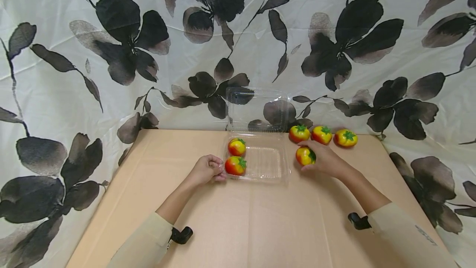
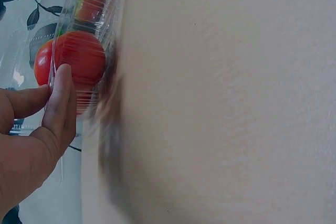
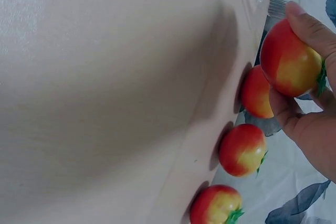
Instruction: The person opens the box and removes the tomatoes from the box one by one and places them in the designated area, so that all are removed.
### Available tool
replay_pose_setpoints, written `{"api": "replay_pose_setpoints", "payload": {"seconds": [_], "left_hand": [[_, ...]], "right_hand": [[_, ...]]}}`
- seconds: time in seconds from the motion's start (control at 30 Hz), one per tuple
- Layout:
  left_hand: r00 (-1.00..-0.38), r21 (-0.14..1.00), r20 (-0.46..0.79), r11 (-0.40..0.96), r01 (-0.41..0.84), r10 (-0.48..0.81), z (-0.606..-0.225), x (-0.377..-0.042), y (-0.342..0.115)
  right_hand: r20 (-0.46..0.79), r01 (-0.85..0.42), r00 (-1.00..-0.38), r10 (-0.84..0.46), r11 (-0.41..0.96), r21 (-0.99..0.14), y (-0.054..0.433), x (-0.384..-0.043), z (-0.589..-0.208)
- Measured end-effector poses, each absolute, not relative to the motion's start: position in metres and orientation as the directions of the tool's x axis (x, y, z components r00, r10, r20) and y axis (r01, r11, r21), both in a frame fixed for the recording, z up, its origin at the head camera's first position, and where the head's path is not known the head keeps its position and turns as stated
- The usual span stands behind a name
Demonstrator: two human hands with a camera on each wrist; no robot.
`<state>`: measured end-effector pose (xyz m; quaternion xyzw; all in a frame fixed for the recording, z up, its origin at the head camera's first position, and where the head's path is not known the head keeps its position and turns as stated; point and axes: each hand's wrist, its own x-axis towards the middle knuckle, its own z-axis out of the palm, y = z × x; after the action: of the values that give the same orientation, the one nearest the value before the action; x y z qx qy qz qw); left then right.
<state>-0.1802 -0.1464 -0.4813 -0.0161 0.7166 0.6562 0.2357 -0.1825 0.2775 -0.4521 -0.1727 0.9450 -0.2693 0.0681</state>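
A clear plastic clamshell container [image 1: 265, 175] sits at the table's back with its lid [image 1: 256, 108] raised. In its left side lie two red-yellow toy tomatoes, a rear tomato [image 1: 236, 147] and a front tomato [image 1: 235, 166]. My left hand [image 1: 205, 170] pinches the container's left rim between thumb and fingers, beside the front tomato [image 2: 81, 59]. To the right of the container, my right hand [image 1: 324, 159] grips another tomato [image 1: 305, 156], its thumb and fingers around the sides. The left wrist view shows the hand's thumb and fingertips at the clear wall.
Three more tomatoes, a left one [image 1: 299, 133], a middle one [image 1: 321, 135] and a right one [image 1: 346, 138], stand in a row along the back edge of the tan table [image 1: 223, 226]. Behind hangs a white cloth [image 1: 267, 61] with dark flowers.
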Motion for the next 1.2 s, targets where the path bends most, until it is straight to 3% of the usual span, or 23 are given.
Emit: {"api": "replay_pose_setpoints", "payload": {"seconds": [0.47, 1.2], "left_hand": [[-0.890, 0.935, -0.352, 0.138, -0.326, 0.289, -0.483, -0.182, -0.146], [-0.889, 0.936, -0.352, 0.132, -0.327, 0.293, -0.484, -0.182, -0.147]], "right_hand": [[-0.119, -0.210, -0.942, -0.314, 0.828, -0.519, 0.281, -0.192, -0.462], [-0.142, -0.227, -0.932, -0.333, 0.844, -0.486, 0.276, -0.198, -0.480]]}}
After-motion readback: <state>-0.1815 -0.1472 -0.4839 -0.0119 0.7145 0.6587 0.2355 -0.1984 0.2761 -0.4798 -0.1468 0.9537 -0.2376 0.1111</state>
